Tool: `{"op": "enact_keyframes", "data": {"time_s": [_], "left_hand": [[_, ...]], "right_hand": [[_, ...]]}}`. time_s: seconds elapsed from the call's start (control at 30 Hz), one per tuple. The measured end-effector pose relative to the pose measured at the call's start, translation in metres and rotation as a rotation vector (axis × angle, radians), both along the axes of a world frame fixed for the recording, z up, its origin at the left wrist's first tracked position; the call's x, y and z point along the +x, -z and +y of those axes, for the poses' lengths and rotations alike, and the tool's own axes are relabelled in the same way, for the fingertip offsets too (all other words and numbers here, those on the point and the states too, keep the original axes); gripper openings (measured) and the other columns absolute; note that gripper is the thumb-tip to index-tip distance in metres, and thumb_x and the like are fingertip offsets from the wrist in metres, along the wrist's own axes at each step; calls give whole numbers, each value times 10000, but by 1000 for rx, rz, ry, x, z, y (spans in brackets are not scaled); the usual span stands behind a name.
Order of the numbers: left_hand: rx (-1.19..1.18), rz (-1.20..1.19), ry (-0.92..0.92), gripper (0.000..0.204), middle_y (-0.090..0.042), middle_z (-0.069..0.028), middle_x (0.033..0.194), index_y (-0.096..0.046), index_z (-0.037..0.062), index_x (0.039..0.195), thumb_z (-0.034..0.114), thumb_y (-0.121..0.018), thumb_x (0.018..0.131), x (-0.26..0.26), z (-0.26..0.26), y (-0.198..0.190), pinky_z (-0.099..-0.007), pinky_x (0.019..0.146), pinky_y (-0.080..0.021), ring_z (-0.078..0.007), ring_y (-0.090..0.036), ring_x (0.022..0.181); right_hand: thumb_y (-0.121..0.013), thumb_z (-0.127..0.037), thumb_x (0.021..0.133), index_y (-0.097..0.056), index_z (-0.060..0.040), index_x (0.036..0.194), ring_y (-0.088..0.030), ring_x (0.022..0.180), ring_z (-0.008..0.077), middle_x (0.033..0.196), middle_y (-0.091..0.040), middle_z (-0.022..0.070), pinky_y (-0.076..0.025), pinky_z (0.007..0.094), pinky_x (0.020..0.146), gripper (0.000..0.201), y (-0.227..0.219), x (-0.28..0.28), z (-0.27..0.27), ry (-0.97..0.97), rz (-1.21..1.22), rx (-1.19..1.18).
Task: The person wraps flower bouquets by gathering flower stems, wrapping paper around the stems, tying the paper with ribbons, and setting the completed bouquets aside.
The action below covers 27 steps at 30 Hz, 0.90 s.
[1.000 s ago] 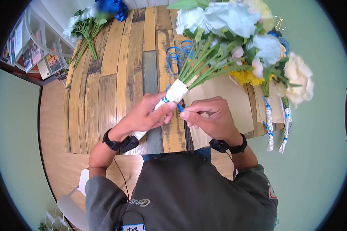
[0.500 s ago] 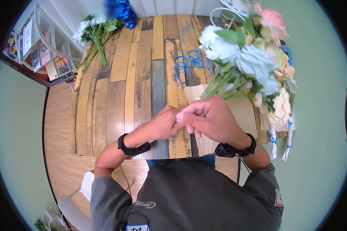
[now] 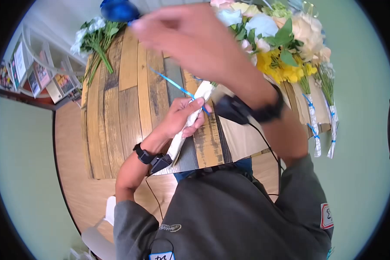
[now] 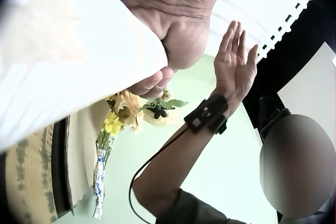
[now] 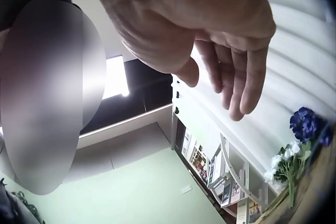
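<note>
My left hand (image 3: 180, 119) grips the white paper-wrapped handle (image 3: 176, 145) of a bouquet near the table's front edge, thumb lying along the wrap. A blue ribbon (image 3: 173, 82) circles the handle by the thumb, one end sticking out to the upper left. Light blue bouquet flowers (image 3: 262, 26) show beyond the right forearm, which hides most of the stems. My right hand (image 3: 190, 43), blurred, is raised high over the table. Its fingers extend loosely with nothing in them, as the right hand (image 5: 210, 29) in the right wrist view also shows.
Two wrapped bouquets with blue ties (image 3: 313, 125) lie at the table's right edge, beside yellow flowers (image 3: 281, 67). Brown paper (image 3: 242, 134) covers the right part of the table. White flowers (image 3: 93, 37) and blue flowers (image 3: 119, 9) lie at the back left, near a magazine rack (image 3: 34, 73).
My right hand has left the ribbon at the handle and swung up and to the left. The ribbon end now stretches toward the upper left. My left hand keeps its hold on the bouquet.
</note>
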State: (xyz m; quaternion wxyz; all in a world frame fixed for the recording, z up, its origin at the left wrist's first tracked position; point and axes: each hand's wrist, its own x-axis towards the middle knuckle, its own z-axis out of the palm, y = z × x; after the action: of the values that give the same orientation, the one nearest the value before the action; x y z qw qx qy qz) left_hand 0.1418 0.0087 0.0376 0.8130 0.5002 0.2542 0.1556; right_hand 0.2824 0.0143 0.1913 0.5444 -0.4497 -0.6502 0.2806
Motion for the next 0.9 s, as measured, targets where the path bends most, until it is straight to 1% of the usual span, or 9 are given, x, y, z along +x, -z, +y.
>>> {"op": "enact_keyframes", "data": {"time_s": [0.13,0.17,0.2,0.27,0.3,0.37,0.4,0.73,0.9], "left_hand": [[-30,-87,-30,445,-502,-43,547,-574,-75,1075,349,-441,1061,-9,9,-2,-226,316,-292,-68,-380,340],[-31,-109,-42,452,-508,-44,555,-573,-77,1104,353,-439,1061,-9,10,-3,-221,315,-296,-65,-382,342],[-32,-128,-48,460,-515,-45,563,-571,-78,1133,356,-438,1061,-10,11,-3,-217,315,-300,-62,-383,344],[-39,-128,-76,465,-521,-46,571,-569,-77,1159,358,-436,1061,-8,11,-5,-211,315,-306,-57,-385,347],[-37,-133,-99,471,-526,-46,578,-567,-76,1184,360,-435,1061,-7,10,-5,-204,315,-311,-53,-386,350],[-34,-134,-95,476,-532,-45,580,-563,-70,1212,362,-434,1061,-5,10,-4,-197,313,-321,-51,-389,350],[-24,-136,-109,477,-532,-44,578,-560,-66,1226,364,-435,1060,-4,9,-3,-199,312,-321,-53,-392,349],[-60,-114,-165,485,-508,-40,541,-560,-62,1250,367,-446,1055,-4,6,6,-207,298,-321,-65,-391,333],[-147,-179,-146,502,-501,-46,523,-567,-78,1227,377,-446,1052,-8,7,10,-213,281,-310,-69,-380,320]], "right_hand": [[-709,-275,904,-703,23,866,-555,583,45,665,-641,16,-441,230,540,301,32,28,-85,136,71,-391],[-724,-255,899,-707,35,933,-572,611,48,737,-683,19,-462,224,564,293,51,33,-93,129,174,-477],[-724,-255,899,-707,35,933,-572,611,48,737,-683,19,-462,224,564,293,72,37,-94,117,169,-483],[-732,-226,900,-682,51,1027,-592,638,62,979,-724,52,-498,231,592,308,108,43,-100,194,47,-569],[-732,-226,900,-682,51,1027,-592,638,62,979,-724,52,-498,231,592,308,118,43,-99,198,52,-571],[-740,-237,901,-670,54,1061,-598,666,67,1135,-701,82,-516,242,614,339,130,36,-93,10,319,-575],[-738,-250,906,-668,63,1054,-605,691,67,1188,-679,112,-526,245,633,354,137,34,-88,-21,322,-561],[-638,-83,968,-673,66,986,-589,719,49,916,-700,58,-495,212,674,154,147,29,-78,-177,482,-521],[-644,-85,965,-674,57,937,-568,724,32,847,-677,45,-472,203,660,148,152,35,-75,-133,365,-469]]}}
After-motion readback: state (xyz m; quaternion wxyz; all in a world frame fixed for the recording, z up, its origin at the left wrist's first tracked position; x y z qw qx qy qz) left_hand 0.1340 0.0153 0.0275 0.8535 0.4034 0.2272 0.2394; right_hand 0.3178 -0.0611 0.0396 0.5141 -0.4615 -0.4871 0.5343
